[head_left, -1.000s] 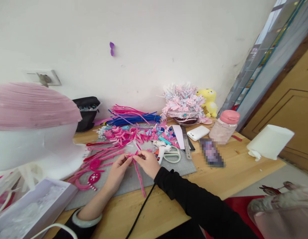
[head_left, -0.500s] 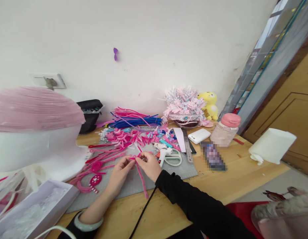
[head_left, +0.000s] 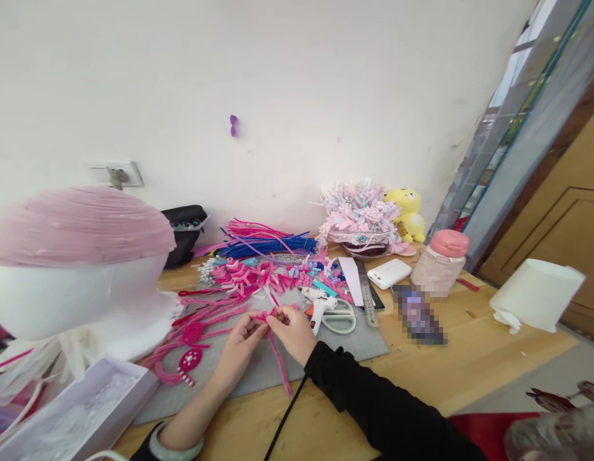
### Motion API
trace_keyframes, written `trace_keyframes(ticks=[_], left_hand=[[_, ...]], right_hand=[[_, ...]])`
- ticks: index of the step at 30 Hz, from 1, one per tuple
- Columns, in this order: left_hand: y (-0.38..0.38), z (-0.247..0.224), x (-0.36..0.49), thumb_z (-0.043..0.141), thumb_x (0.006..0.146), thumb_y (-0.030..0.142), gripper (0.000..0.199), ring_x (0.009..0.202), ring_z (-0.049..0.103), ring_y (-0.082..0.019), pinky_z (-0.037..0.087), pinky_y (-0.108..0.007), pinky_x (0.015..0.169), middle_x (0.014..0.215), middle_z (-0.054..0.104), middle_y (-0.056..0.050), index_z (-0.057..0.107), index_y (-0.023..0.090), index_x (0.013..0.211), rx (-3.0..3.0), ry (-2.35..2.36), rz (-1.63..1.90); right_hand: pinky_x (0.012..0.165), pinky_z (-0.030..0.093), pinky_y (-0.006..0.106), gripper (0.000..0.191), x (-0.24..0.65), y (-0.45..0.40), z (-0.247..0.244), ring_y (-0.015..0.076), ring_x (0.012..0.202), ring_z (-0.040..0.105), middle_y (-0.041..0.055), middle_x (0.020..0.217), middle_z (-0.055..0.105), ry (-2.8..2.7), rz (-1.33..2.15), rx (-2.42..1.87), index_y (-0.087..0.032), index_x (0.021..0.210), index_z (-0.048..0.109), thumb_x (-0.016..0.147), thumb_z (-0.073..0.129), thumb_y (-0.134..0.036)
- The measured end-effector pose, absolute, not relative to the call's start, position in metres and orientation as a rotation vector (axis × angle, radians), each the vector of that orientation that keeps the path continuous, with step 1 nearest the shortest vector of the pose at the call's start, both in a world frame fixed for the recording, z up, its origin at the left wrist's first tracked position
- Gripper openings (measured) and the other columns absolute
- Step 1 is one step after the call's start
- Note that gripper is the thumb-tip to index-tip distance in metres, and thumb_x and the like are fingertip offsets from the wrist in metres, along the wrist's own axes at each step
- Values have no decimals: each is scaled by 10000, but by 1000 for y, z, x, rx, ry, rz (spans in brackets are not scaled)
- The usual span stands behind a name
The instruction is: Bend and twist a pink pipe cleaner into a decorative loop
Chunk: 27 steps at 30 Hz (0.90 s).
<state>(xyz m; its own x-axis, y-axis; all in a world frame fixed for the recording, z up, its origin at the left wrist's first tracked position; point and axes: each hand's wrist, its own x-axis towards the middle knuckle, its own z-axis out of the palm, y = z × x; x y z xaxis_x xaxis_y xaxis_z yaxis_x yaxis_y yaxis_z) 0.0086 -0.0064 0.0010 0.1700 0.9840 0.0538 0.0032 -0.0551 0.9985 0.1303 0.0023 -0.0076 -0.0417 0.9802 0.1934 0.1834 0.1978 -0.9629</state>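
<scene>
Pinching a pink pipe cleaner (head_left: 279, 351) between them, the left hand (head_left: 242, 342) and the right hand (head_left: 293, 330) meet over a grey mat (head_left: 364, 333) on the wooden table (head_left: 450, 365); each grip is pressed together on the upper end of the stem, fingertips almost touching, and the free length trails down from the grip toward the person, its tip reaching the mat's near edge. A pale bangle (head_left: 174, 445) circles the left wrist, and a black sleeve (head_left: 373, 410) covers the right arm. Just right of the grip lie a white glue gun (head_left: 318, 304) and pale-handled scissors (head_left: 339, 316), with a metal ruler (head_left: 366, 293) beyond them. Behind the grip spreads a heap of pink pipe-cleaner pieces (head_left: 248, 276), and farther back a bundle of blue pipe cleaners (head_left: 268, 245). Left of the grip lie curled pink shapes (head_left: 188, 349), and well left stands a white foam head with a pink cap (head_left: 78, 256), a white box (head_left: 80, 410) in front of it. Far right of the grip are a white power bank (head_left: 389, 273), a pink-lidded bottle (head_left: 442, 261), a decorated pink headdress (head_left: 361, 211), a yellow plush toy (head_left: 408, 211) and a white paper roll (head_left: 537, 294). A black cord (head_left: 287, 416) runs from below the grip off the near table edge.
</scene>
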Motion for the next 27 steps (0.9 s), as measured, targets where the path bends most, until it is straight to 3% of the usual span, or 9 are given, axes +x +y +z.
trace_keyframes(ticks=[13, 27], left_hand=[[-3, -5, 5, 587, 653, 363, 278, 773, 586, -176, 466, -292, 705, 867, 613, -42, 540, 172, 850, 1367, 1117, 1215], [-2, -3, 2, 568, 675, 359, 238, 713, 557, -163, 442, -276, 705, 735, 613, -22, 590, 162, 806, 1386, 1161, 1211]], right_hand=[[503, 357, 208, 134, 129, 3, -10, 93, 514, 457, -34, 535, 489, -1455, 970, -1158, -163, 621, 520, 703, 512, -268], [498, 334, 205, 130, 130, 1, -9, 89, 514, 437, -33, 534, 479, -1523, 921, -1147, -167, 622, 519, 720, 487, -246]])
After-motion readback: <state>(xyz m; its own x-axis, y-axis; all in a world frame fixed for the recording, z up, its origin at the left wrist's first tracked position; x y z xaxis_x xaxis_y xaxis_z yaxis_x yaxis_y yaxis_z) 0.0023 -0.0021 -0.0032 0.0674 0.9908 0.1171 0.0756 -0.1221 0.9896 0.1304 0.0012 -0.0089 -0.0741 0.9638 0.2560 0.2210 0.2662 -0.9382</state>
